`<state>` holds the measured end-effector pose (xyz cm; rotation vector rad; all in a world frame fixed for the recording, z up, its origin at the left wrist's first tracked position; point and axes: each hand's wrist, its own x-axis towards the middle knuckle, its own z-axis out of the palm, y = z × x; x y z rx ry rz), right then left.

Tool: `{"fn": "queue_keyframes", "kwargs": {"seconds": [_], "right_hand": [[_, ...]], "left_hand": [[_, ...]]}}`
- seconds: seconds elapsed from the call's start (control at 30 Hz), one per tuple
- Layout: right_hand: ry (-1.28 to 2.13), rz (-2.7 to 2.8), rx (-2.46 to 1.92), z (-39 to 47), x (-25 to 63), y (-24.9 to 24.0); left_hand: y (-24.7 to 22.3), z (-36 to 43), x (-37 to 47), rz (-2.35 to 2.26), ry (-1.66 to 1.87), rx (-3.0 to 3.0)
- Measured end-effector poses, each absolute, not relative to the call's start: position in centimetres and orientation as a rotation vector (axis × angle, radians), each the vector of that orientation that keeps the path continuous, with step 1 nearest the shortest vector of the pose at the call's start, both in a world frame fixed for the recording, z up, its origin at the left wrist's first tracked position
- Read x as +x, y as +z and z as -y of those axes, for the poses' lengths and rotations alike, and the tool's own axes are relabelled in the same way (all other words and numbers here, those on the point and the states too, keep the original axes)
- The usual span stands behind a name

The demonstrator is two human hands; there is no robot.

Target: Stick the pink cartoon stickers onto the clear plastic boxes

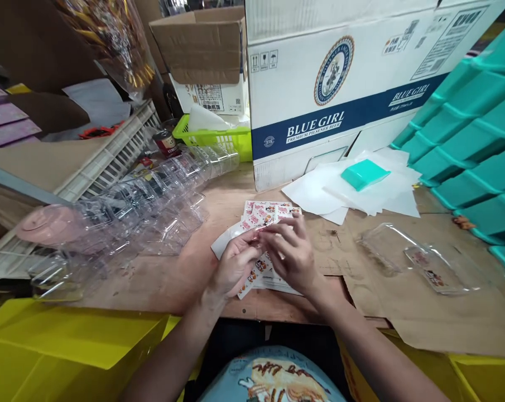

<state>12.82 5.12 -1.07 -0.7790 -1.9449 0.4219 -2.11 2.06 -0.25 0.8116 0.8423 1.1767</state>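
Observation:
My left hand [236,263] and my right hand [293,254] meet over the near middle of the table, fingertips pinched close together. Between them is something small and partly reddish, too hidden to name. Below and behind the hands lie sheets of printed stickers [254,219] with pink marks and small cartoon figures, partly covered by the fingers. A clear plastic box part [438,273] bearing a pink mark and a cartoon figure rests on the cardboard at the right, overlapping another clear box part [380,237].
Nested clear plastic boxes [152,195] run along the left. Behind stand a green basket [244,144] and a large white carton [302,72]. White sheets [308,192] carry a turquoise piece [365,174]. Turquoise bins [465,128] are stacked at right; yellow containers [68,335] flank the table's front.

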Motion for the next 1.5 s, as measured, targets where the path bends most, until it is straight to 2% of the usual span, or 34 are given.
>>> {"fn": "queue_keyframes", "kwargs": {"seconds": [0.07, 0.3, 0.4, 0.53, 0.6, 0.73, 0.8, 0.87, 0.93, 1.03, 1.1, 1.27, 1.37, 1.5], "right_hand": [[0.455, 2.004, -0.750, -4.4, 13.4, -0.7], [0.930, 1.618, -0.960, -6.6, 14.2, 0.3], [0.885, 1.492, -0.939, -7.2, 13.7, 0.5], [0.905, 1.339, -0.904, -7.6, 12.4, 1.1], [0.978, 1.399, -0.848, -7.8, 10.8, 1.7], [0.891, 1.567, -0.725, -8.6, 7.6, 2.9], [0.794, 1.597, -0.720, -9.1, 6.8, 3.5], [0.739, 1.605, -0.730, -9.3, 6.5, 3.9], [0.735, 1.620, -0.720, -9.2, 6.2, 3.9], [0.795, 1.627, -0.674, -8.2, 6.2, 3.5], [0.834, 1.601, -0.665, -7.2, 6.9, 3.2], [0.812, 1.450, -0.799, -6.4, 11.6, 2.7], [0.703, 1.384, -0.884, -7.2, 15.1, 2.1], [0.610, 1.468, -1.045, -8.1, 19.0, 0.5]], "left_hand": [[-0.3, -2.1, -2.5, -0.817, 1.207, 0.736], [-0.6, -0.5, -2.7, -0.743, 1.189, 0.815], [-0.3, 0.0, -3.3, -0.893, 1.201, 1.006], [-1.0, 0.2, -6.3, -1.482, 1.469, 1.514], [-1.4, 0.7, -7.7, -1.694, 1.461, 1.842], [0.0, 2.3, -9.9, -1.606, 1.356, 2.342], [2.0, 2.4, -11.5, -1.627, 1.461, 2.467], [4.2, 1.4, -13.5, -1.856, 1.595, 2.447], [5.7, -0.6, -15.5, -2.175, 1.476, 2.391], [5.7, -3.7, -16.9, -2.428, 0.863, 2.470], [4.4, -4.6, -16.1, -2.371, 0.608, 2.548], [0.9, -3.3, -10.1, -1.769, 0.669, 2.795], [-0.4, -2.6, -5.8, -1.393, 0.575, 2.822], [-2.4, -2.9, -2.2, -1.128, 0.448, 2.809]]}}
